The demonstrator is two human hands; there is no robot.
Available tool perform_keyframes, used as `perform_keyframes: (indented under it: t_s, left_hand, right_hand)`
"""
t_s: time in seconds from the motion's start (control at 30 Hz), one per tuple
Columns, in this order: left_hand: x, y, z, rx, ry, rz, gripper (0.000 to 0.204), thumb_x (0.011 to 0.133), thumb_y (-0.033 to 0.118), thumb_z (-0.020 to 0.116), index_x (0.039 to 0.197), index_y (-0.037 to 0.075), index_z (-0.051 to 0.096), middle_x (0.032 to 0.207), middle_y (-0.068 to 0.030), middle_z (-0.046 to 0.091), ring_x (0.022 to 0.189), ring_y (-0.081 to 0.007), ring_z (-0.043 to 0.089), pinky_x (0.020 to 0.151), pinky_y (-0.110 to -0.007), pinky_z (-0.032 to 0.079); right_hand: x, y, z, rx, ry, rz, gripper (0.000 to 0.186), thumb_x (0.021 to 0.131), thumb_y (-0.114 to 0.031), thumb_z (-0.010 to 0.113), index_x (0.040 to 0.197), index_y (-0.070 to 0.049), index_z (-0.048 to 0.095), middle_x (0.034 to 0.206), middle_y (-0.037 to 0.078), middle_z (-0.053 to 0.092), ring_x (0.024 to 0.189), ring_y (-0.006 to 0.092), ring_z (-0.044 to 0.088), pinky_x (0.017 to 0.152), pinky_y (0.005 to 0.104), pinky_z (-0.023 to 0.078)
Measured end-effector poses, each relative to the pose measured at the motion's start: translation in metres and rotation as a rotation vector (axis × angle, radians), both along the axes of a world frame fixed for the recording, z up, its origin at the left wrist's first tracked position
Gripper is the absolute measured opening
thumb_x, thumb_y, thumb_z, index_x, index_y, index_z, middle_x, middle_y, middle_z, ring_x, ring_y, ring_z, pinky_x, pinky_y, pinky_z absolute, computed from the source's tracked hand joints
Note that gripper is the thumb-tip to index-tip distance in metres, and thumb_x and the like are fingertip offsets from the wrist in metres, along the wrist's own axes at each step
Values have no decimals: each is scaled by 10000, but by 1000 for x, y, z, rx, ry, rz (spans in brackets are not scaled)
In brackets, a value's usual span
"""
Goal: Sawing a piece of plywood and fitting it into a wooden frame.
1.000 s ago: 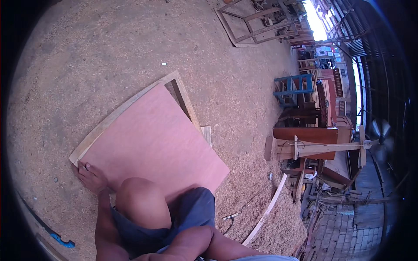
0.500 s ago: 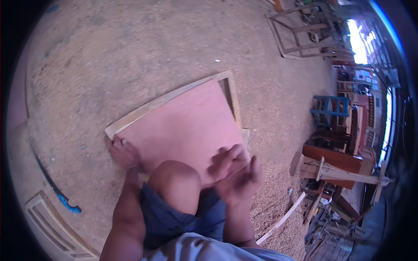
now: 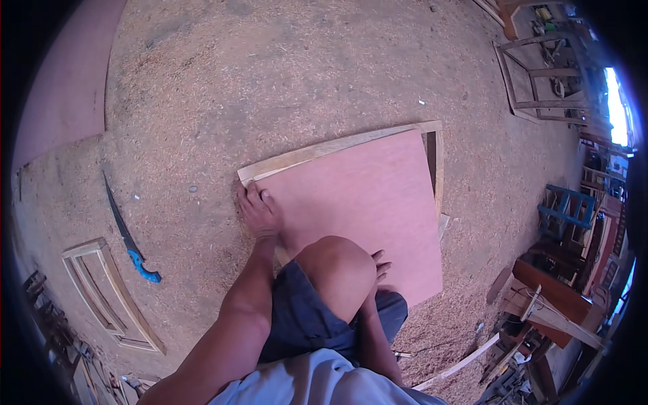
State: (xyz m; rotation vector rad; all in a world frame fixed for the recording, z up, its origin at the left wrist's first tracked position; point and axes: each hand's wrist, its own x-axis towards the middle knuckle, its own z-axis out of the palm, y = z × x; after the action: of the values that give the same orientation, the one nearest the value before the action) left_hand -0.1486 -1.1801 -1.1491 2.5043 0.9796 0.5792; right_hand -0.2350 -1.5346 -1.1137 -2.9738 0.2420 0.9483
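Note:
A pinkish plywood sheet lies on a pale wooden frame on the ground in front of me. The sheet sits askew, so the frame's far rail and far right corner show beyond it. My left hand grips the near left corner, its fingers at the frame's end and its thumb at the sheet's edge. Partly hidden behind my bent knee, my right hand has its fingers spread over the sheet and holds nothing that I can see.
Left of me lie a handsaw with a blue handle and a small slatted wooden frame. A larger pink sheet is at far left. On the right are a blue stool, a brown board and a wood strip.
My right hand has lowered from above the sheet to beside my knee, mostly out of sight. My left hand stays at the corner. The whole view has shifted, showing more on the left.

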Motion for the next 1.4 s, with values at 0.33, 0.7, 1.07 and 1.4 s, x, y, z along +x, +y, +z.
perform_keyframes:
  t_s: [0.33,0.7,1.07,1.4]
  left_hand:
    - [-4,8,1,-32,21,18,509,1100,303,470,1479,-37,463,1558,-371,425,1460,-558,428,1225,-619,362]
    - [1,6,8,-47,59,16,593,1112,314,424,1602,-19,420,1620,-386,373,1482,-573,406,1238,-607,353]
    - [3,3,7,-72,91,10,637,1111,301,403,1670,1,345,1637,-395,344,1497,-579,385,1245,-602,345]
    - [-9,14,2,-37,133,33,698,1077,314,454,1693,16,316,1658,-364,351,1484,-542,423,1222,-610,353]
  right_hand:
    - [2,19,-1,-73,-6,17,1109,1025,-424,616,1681,53,-141,1582,614,-38,1504,775,28,1269,737,164]
    - [10,27,11,-175,22,145,1028,1042,-386,575,1654,156,-49,1740,394,-20,1525,749,0,1263,764,154]
    - [22,37,33,-69,-2,-38,1018,1051,-362,574,1663,118,-83,1671,503,-21,1503,773,52,1260,742,204]
    - [3,25,12,-26,11,139,991,1050,-345,574,1655,148,-35,1740,391,-7,1495,779,54,1240,774,212]
